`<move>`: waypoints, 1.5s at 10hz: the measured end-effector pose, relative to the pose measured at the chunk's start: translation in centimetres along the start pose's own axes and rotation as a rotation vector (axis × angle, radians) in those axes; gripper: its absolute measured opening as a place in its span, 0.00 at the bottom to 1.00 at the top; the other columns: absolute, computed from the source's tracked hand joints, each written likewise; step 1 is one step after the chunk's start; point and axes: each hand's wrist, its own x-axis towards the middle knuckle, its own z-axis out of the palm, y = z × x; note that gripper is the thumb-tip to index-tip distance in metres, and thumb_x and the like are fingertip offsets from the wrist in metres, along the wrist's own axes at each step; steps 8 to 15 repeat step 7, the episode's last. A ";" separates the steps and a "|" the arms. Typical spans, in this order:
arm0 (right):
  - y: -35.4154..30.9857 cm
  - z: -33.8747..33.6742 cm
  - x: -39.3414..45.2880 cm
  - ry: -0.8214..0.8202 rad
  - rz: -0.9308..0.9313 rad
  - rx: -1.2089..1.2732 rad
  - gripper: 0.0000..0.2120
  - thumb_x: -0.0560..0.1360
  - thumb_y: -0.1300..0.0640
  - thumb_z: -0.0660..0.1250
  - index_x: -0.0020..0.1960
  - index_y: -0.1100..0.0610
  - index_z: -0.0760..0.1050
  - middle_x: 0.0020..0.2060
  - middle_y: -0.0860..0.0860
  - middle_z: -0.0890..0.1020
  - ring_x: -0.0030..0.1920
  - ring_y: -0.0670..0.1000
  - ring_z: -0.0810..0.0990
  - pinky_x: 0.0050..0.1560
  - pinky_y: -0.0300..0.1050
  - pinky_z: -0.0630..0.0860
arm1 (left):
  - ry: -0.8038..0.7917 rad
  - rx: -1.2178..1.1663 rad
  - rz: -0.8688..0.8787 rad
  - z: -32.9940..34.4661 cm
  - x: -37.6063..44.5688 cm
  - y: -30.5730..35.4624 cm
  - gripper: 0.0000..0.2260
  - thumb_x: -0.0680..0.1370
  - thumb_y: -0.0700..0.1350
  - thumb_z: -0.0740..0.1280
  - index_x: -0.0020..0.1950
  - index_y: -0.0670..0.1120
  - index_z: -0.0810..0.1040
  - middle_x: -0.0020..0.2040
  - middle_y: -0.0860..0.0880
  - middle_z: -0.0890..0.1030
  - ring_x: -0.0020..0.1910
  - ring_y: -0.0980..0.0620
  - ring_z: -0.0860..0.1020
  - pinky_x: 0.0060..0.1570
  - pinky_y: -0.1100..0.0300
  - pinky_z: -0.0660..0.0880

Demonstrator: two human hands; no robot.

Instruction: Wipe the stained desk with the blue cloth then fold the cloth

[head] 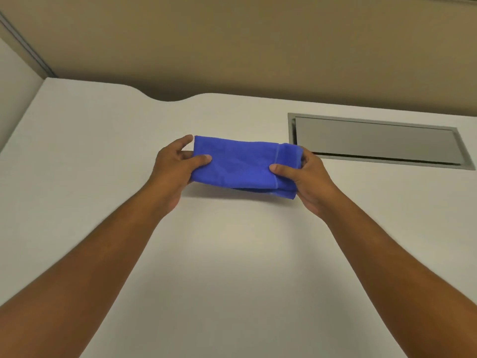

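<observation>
Cloth: blue cloth point(241, 164) sits at mid-desk, held just above the surface — a dark shadow lies on the desk beneath its near edge. It already reads as a long band of at least 2 layers, with a stitched hem near its right end and lower layers peeking out at the near right corner.
Left hand: left hand point(173, 168) pinches the cloth's left end, thumb on top and fingers behind or under the fabric, closed on the cloth. Gripping at the very end keeps the band taut and its edges lined up.
Right hand: right hand point(307, 178) clamps the right end the same way, thumb pressed on top near the hem, fingers curled around the edge. Holding both ends at once probably lets the person bring 1 end over the other squarely.
Desk: white desk point(232, 254) shows no stain I can make out, so the wiping part looks done — a judgement only.
Step in hand: folding; likely the next fold halves the band end to end.
Cable hatch: grey recessed cable hatch point(376, 142) lies just beyond the right hand, flush in the desk, apart from the cloth.
Risk: layers at the near right corner are uneven and may slip when the ends meet.
</observation>
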 end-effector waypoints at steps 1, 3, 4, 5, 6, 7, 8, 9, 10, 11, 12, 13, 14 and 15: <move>-1.4 -0.3 4.8 0.122 -0.062 -0.084 0.32 0.69 0.57 0.84 0.69 0.49 0.75 0.61 0.49 0.84 0.59 0.53 0.86 0.57 0.55 0.86 | 0.157 0.051 0.068 2.5 4.3 0.8 0.31 0.77 0.45 0.79 0.76 0.53 0.70 0.55 0.51 0.86 0.56 0.50 0.86 0.60 0.51 0.82; -3.7 -0.6 13.1 0.277 -0.219 -0.227 0.40 0.69 0.54 0.85 0.74 0.46 0.67 0.60 0.50 0.82 0.57 0.50 0.84 0.51 0.44 0.85 | 0.292 0.212 0.282 6.0 12.2 2.8 0.17 0.78 0.45 0.78 0.63 0.50 0.78 0.59 0.53 0.83 0.59 0.54 0.83 0.59 0.53 0.82; -4.3 -0.8 15.7 0.332 -0.321 -0.351 0.45 0.69 0.55 0.85 0.78 0.49 0.64 0.64 0.50 0.79 0.60 0.50 0.80 0.59 0.45 0.79 | 0.325 0.349 0.407 6.6 15.1 3.1 0.16 0.79 0.45 0.76 0.66 0.47 0.81 0.63 0.53 0.82 0.53 0.60 0.82 0.58 0.65 0.79; -4.2 -0.9 17.2 0.320 -0.391 -0.536 0.44 0.71 0.57 0.83 0.80 0.51 0.64 0.69 0.52 0.77 0.62 0.54 0.79 0.60 0.44 0.75 | 0.306 0.547 0.498 6.5 16.5 2.8 0.18 0.80 0.44 0.75 0.69 0.46 0.79 0.67 0.48 0.78 0.51 0.51 0.83 0.58 0.58 0.81; -3.3 -0.9 18.0 0.288 -0.443 -0.760 0.33 0.74 0.55 0.80 0.76 0.52 0.71 0.72 0.53 0.74 0.72 0.56 0.74 0.70 0.45 0.69 | 0.313 0.794 0.552 6.3 16.9 1.9 0.23 0.81 0.46 0.73 0.75 0.48 0.73 0.70 0.46 0.76 0.64 0.44 0.79 0.64 0.42 0.75; -3.0 -0.4 17.5 0.309 -0.451 -0.920 0.23 0.78 0.52 0.75 0.72 0.51 0.77 0.75 0.54 0.72 0.74 0.60 0.70 0.74 0.52 0.68 | 0.327 0.956 0.585 6.0 16.5 1.8 0.19 0.84 0.50 0.69 0.74 0.49 0.74 0.68 0.44 0.76 0.67 0.41 0.76 0.63 0.42 0.70; -3.0 -0.4 17.5 0.309 -0.451 -0.920 0.23 0.78 0.52 0.75 0.72 0.51 0.77 0.75 0.54 0.72 0.74 0.60 0.70 0.74 0.52 0.68 | 0.327 0.956 0.585 6.0 16.5 1.8 0.19 0.84 0.50 0.69 0.74 0.49 0.74 0.68 0.44 0.76 0.67 0.41 0.76 0.63 0.42 0.70; -3.0 -0.4 17.5 0.309 -0.451 -0.920 0.23 0.78 0.52 0.75 0.72 0.51 0.77 0.75 0.54 0.72 0.74 0.60 0.70 0.74 0.52 0.68 | 0.327 0.956 0.585 6.0 16.5 1.8 0.19 0.84 0.50 0.69 0.74 0.49 0.74 0.68 0.44 0.76 0.67 0.41 0.76 0.63 0.42 0.70; -3.0 -0.4 17.5 0.309 -0.451 -0.920 0.23 0.78 0.52 0.75 0.72 0.51 0.77 0.75 0.54 0.72 0.74 0.60 0.70 0.74 0.52 0.68 | 0.327 0.956 0.585 6.0 16.5 1.8 0.19 0.84 0.50 0.69 0.74 0.49 0.74 0.68 0.44 0.76 0.67 0.41 0.76 0.63 0.42 0.70; -3.0 -0.4 17.5 0.309 -0.451 -0.920 0.23 0.78 0.52 0.75 0.72 0.51 0.77 0.75 0.54 0.72 0.74 0.60 0.70 0.74 0.52 0.68 | 0.327 0.956 0.585 6.0 16.5 1.8 0.19 0.84 0.50 0.69 0.74 0.49 0.74 0.68 0.44 0.76 0.67 0.41 0.76 0.63 0.42 0.70; -3.0 -0.4 17.5 0.309 -0.451 -0.920 0.23 0.78 0.52 0.75 0.72 0.51 0.77 0.75 0.54 0.72 0.74 0.60 0.70 0.74 0.52 0.68 | 0.327 0.956 0.585 6.0 16.5 1.8 0.19 0.84 0.50 0.69 0.74 0.49 0.74 0.68 0.44 0.76 0.67 0.41 0.76 0.63 0.42 0.70; -3.0 -0.4 17.5 0.309 -0.451 -0.920 0.23 0.78 0.52 0.75 0.72 0.51 0.77 0.75 0.54 0.72 0.74 0.60 0.70 0.74 0.52 0.68 | 0.327 0.956 0.585 6.0 16.5 1.8 0.19 0.84 0.50 0.69 0.74 0.49 0.74 0.68 0.44 0.76 0.67 0.41 0.76 0.63 0.42 0.70; -3.0 -0.4 17.5 0.309 -0.451 -0.920 0.23 0.78 0.52 0.75 0.72 0.51 0.77 0.75 0.54 0.72 0.74 0.60 0.70 0.74 0.52 0.68 | 0.327 0.956 0.585 6.0 16.5 1.8 0.19 0.84 0.50 0.69 0.74 0.49 0.74 0.68 0.44 0.76 0.67 0.41 0.76 0.63 0.42 0.70; -3.0 -0.4 17.5 0.309 -0.451 -0.920 0.23 0.78 0.52 0.75 0.72 0.51 0.77 0.75 0.54 0.72 0.74 0.60 0.70 0.74 0.52 0.68 | 0.327 0.956 0.585 6.0 16.5 1.8 0.19 0.84 0.50 0.69 0.74 0.49 0.74 0.68 0.44 0.76 0.67 0.41 0.76 0.63 0.42 0.70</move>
